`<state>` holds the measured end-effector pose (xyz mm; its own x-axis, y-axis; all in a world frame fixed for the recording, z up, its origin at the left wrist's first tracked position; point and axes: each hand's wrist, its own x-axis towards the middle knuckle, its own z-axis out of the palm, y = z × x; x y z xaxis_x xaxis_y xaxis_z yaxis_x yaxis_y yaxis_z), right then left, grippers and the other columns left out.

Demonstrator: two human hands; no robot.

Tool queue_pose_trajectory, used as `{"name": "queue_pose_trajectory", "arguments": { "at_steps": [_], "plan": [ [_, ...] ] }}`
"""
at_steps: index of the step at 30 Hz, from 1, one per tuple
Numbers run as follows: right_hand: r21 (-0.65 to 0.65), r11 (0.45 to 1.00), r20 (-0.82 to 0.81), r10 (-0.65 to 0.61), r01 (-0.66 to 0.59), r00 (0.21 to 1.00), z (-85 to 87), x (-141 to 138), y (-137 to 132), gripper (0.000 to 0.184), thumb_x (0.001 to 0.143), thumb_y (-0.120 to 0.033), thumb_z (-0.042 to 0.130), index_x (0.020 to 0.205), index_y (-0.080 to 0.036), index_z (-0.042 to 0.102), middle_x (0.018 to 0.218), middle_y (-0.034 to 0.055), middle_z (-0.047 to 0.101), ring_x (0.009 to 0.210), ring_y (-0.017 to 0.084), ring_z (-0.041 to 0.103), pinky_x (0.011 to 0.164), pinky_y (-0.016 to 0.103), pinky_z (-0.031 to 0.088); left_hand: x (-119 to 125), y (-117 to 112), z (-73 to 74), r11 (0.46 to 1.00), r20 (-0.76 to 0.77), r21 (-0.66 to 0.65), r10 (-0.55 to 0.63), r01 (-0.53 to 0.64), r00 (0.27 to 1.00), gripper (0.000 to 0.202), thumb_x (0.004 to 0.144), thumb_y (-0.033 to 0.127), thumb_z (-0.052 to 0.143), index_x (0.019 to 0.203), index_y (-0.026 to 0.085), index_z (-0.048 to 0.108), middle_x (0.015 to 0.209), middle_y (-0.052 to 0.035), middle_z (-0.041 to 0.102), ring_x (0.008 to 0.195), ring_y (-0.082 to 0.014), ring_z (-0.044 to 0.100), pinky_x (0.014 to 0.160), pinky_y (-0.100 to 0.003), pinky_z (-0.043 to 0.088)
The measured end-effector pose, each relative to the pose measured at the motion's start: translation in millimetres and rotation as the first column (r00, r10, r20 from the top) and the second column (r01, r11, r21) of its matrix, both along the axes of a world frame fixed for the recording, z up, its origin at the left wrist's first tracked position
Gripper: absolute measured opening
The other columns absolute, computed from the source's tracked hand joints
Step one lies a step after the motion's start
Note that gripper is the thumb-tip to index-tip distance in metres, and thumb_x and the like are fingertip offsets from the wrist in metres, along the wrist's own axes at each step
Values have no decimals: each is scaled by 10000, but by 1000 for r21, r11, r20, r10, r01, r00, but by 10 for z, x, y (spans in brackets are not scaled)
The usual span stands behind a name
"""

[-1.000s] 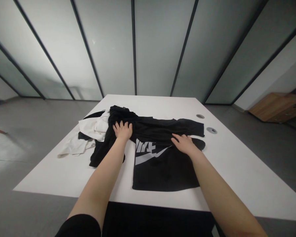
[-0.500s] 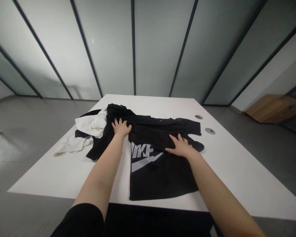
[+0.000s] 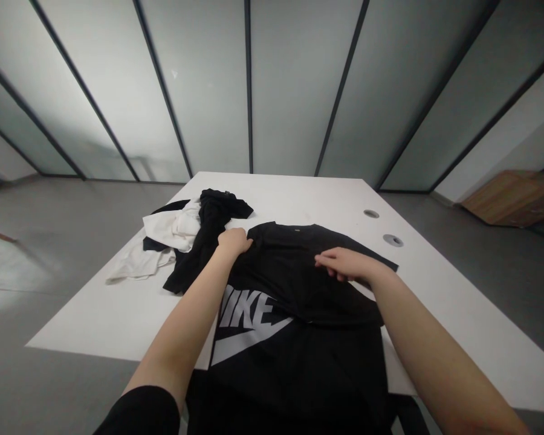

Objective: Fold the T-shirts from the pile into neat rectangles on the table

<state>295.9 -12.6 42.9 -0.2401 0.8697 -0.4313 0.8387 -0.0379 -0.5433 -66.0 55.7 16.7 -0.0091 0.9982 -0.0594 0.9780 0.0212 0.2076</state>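
Observation:
A black T-shirt (image 3: 294,290) with a large white Nike logo lies across the white table, its lower part hanging over the near edge. My left hand (image 3: 234,241) grips the shirt's shoulder near the collar, with fingers curled into the fabric. My right hand (image 3: 344,264) sits on the shirt's far side, fingers bunched on the cloth. Left of my left hand is a crumpled black garment (image 3: 213,223), lying on and beside a white garment (image 3: 172,232). The hanging shirt's lower end is hidden below the frame.
The white table (image 3: 299,193) has several round cable grommets, including one (image 3: 370,214) and another (image 3: 392,240), at its far right. A white cloth (image 3: 138,264) trails from the pile. A wooden cabinet (image 3: 514,198) stands at the right on the grey floor.
The T-shirt has slid toward me, away from the crumpled pile, and now hangs over the near table edge. Both hands moved with it, and its collar now shows.

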Motion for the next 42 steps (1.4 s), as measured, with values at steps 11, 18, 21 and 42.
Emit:
{"name": "queue_pose_trajectory", "arguments": {
  "at_steps": [11, 18, 21, 42],
  "plan": [
    [428, 882, 359, -365, 196, 859, -553, 460, 160, 632, 980, -608, 625, 1453, -189, 654, 1305, 215, 711, 1182, 390, 695, 968, 479, 539, -136, 65, 158, 978, 38, -205, -29, 37, 999, 231, 842, 250, 717, 1062, 212, 773, 996, -145, 825, 1033, -326, 785, 899, -369, 591],
    [377, 893, 448, -407, 244, 796, -600, 247, 313, 902, 992, -801, 411, 1692, -233, 404, 1677, 244, 411, 1507, 494, 428, 1185, 644, 370, -238, 40, 255, 937, 142, 193, 268, -293, 953, 386, 1013, 219, 529, 1377, 117, 605, 1161, -223, 772, 1131, -352, 755, 976, -432, 575],
    [391, 887, 434, -413, 245, 801, -664, 276, 499, 864, 1054, -736, 260, 1735, -208, 309, 1770, 203, 294, 1609, 451, 288, 1272, 601, 264, -45, -23, 173, 914, 151, 365, 131, -178, 980, 536, 1026, 214, 512, 1536, 64, 445, 1385, -271, 666, 1283, -351, 675, 1076, -443, 532],
    [461, 886, 377, -242, 45, 894, -745, -709, 283, 709, 1108, -619, 292, 1727, -278, 351, 1802, 135, 257, 1639, 422, 235, 1301, 579, 190, 693, -368, -425, 975, -44, 110, -189, 193, 981, 743, 1073, 650, 327, 1655, 210, 462, 1764, -150, 350, 1627, -442, 276, 1295, -661, 230]
  ]
}}
